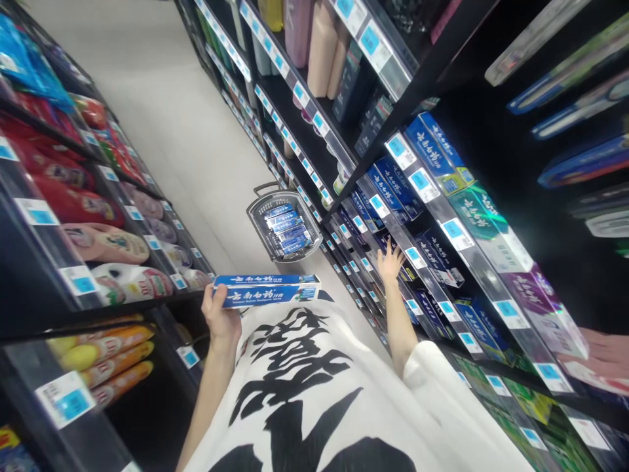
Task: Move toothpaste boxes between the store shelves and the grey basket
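Note:
On the left, my left hand (221,311) grips the end of a blue and white toothpaste box (270,295) in front of my shirt. Two lettered blue faces show; whether this is one box or two stacked, I cannot tell. My right hand (390,262) reaches into a shelf on the right, its fingers spread, close to dark blue toothpaste boxes (435,259). Whether the fingertips touch a box is unclear. On the floor ahead stands a dark shopping basket (255,219) with several blue and white toothpaste boxes (287,229) inside.
Price-tagged shelf edges (455,233) run along the right, with green toothpaste boxes (474,213) and hanging toothbrushes (580,98). Tall bottles (322,49) stand farther along. The left shelves hold red pouches (73,196) and yellow-orange packs (115,354). Grey floor (162,92) lies between.

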### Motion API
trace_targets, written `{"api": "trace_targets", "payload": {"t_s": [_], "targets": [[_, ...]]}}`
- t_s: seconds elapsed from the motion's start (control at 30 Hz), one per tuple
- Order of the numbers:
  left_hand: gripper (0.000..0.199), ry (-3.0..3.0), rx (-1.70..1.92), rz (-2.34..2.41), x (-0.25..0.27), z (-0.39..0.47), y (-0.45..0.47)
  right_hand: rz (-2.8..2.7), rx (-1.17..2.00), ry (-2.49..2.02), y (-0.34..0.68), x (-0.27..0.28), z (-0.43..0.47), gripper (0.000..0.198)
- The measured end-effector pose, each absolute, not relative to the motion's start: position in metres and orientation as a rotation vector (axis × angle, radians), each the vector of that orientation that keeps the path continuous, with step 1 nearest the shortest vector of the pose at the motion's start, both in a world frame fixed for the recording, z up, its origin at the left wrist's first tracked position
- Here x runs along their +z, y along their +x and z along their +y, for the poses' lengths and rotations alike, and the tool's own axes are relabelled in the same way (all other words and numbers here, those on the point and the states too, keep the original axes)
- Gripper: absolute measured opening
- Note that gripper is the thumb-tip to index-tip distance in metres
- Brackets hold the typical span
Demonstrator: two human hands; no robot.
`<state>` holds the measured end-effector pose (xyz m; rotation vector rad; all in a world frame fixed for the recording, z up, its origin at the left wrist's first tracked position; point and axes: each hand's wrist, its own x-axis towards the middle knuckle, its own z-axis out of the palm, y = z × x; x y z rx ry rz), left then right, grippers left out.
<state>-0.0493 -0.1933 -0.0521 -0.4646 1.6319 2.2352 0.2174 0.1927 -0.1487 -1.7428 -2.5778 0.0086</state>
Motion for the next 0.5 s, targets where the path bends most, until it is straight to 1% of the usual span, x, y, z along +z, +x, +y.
{"api": "trace_targets", "payload": {"t_s": [0.17,0.3,0.5], "targets": [[0.053,-0.491,2.186,1.622,-0.058,-0.184,-0.037,-2.551,0.067,-1.735,0.229,-0.15,0.195,0.064],[0.052,-0.447,2.185,1.636,-0.058,-0.177,-0.04,-2.562,0.114,-1.733,0.233,-0.145,0.2,0.067],[0.054,-0.444,2.219,1.687,-0.053,-0.178,-0.053,-2.476,0.302,-1.818,0.231,-0.142,0.217,0.068]]}}
